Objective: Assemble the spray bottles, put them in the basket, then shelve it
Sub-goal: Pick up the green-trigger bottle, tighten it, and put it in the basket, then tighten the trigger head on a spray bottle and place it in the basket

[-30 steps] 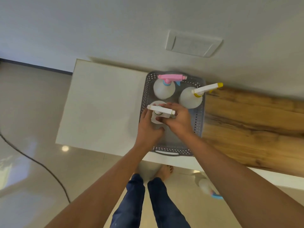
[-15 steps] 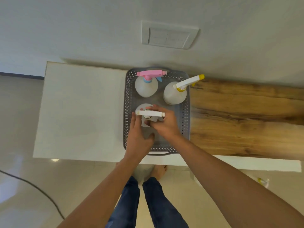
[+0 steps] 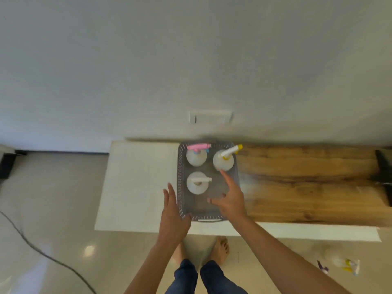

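Head view, near to far: left hand (image 3: 172, 217) at the basket (image 3: 180, 183) near-left corner, right hand (image 3: 230, 198) over its right side, fingers of both spread, holding nothing. Three bottles stand inside, on the tabletop (image 3: 137, 177). Advice: grip both sides evenly, lift level.

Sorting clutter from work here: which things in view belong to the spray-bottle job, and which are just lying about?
Job: grey basket; pink-headed bottle; yellow-tipped bottle; white-headed bottle; left hand; right hand.

Lying about: floor cable; wall plate; blurred items on the floor.
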